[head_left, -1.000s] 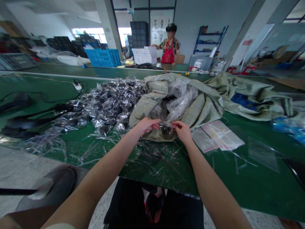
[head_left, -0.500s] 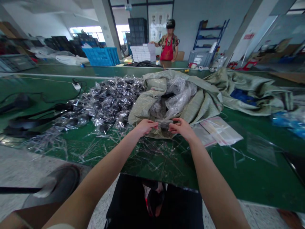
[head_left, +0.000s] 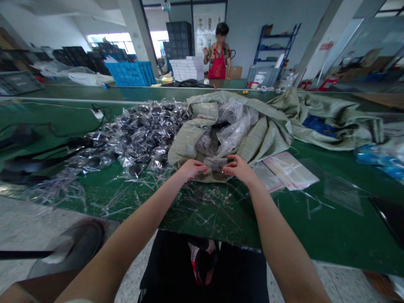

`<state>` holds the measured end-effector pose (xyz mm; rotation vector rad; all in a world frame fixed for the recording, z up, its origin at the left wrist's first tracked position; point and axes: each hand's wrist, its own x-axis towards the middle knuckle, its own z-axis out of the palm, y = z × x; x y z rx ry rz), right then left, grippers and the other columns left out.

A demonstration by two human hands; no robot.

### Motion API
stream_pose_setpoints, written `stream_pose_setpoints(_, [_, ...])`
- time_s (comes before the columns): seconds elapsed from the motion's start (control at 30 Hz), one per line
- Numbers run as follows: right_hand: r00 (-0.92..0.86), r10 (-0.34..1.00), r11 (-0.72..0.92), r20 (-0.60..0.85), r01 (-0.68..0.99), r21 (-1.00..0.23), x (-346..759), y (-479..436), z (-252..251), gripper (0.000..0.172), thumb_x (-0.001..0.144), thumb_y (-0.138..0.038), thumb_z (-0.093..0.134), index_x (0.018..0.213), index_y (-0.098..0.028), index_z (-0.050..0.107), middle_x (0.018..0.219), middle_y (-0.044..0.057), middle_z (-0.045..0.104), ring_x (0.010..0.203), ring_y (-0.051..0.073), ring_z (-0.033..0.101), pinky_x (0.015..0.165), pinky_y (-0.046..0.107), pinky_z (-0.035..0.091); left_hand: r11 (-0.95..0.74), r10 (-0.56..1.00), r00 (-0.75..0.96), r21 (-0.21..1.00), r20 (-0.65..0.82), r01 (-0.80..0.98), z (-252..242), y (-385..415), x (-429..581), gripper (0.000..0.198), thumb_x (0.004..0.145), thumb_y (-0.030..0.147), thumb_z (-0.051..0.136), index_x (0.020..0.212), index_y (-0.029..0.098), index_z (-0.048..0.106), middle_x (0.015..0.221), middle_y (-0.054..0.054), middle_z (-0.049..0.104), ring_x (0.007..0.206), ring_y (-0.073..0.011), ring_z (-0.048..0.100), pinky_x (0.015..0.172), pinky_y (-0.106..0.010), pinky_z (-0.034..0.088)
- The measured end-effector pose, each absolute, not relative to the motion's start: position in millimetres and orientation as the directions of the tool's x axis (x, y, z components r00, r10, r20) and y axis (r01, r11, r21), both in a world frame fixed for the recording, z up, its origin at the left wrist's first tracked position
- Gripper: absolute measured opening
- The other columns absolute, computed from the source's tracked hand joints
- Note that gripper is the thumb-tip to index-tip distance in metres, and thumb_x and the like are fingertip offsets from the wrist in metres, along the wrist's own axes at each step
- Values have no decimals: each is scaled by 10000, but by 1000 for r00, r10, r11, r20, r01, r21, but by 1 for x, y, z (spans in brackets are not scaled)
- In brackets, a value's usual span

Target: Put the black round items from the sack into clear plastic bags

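Both my hands are at the near edge of a green-grey woven sack (head_left: 189,143), which lies open and holds crumpled clear plastic. Between them is a small clear plastic bag (head_left: 215,163) with something dark inside. My left hand (head_left: 191,169) pinches its left side, and my right hand (head_left: 238,169) pinches its right side. To the left of the sack spreads a large pile of dark items in clear plastic bags (head_left: 145,139). Torn strips of clear plastic (head_left: 202,206) lie beneath my forearms.
The work surface is a green table (head_left: 318,227). Flat plastic bags (head_left: 290,170) lie right of my right hand, and black cables (head_left: 72,143) lie far left. Beyond stand a blue crate (head_left: 128,73), stacked white boxes (head_left: 186,69) and a co-worker in a red apron (head_left: 218,54).
My hands have drawn slightly back toward the table's near side with the small bag. The co-worker's hand has come off the white boxes and is raised.
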<state>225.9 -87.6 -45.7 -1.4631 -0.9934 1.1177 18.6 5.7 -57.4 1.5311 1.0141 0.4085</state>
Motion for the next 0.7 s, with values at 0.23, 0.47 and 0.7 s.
stream_pose_setpoints(0.23, [211,968,-164,-138,111,-980,230,-84,-54,563,655,-61,706,1161,-170,482,710,-22,688,621,140,662,629,274,562,-20,826,505,884,-249,468,-60,5,22,335,751,430,671,811,110,748,412,39,463,351,-47,233,409,-238,142])
stream_pose_setpoints(0.47, [285,958,-147,-39,368,-918,227,-74,-70,497,646,-124,733,1104,-154,542,715,-5,700,619,137,655,607,248,518,-254,885,461,758,-68,600,-70,12,33,265,746,378,662,712,133,759,619,-35,675,534,-114,514,522,-238,338])
stream_pose_setpoints(0.7, [234,972,-121,-1,498,-859,227,-72,-71,193,696,-203,706,881,-153,680,719,5,702,673,136,648,635,228,481,-318,839,544,825,15,467,-73,19,39,176,720,280,667,805,139,731,729,-19,686,663,-133,572,637,-236,416])
